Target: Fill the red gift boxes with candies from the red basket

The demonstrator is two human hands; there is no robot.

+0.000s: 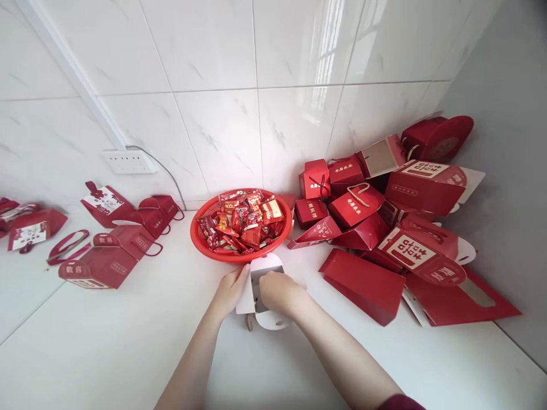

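Fingers of the left hand (231, 289) grip the left edge of a flat, unfolded white card box (262, 291), while those of the right hand (280, 291) curl down over its middle; the box lies on the white desk (106, 341), with its rounded flaps showing above and below the hands. Just beyond the fingers, nearly touching the box, stands a round red plastic basket (200, 239) heaped with glossy red-wrapped sweets (243, 222). Right of the fingers lies a pile of red paper gift boxes (384, 228), some folded and some flat. Well to the left lie more red boxes (106, 259) with loop handles. Both forearms reach forward, bare, converging on the box
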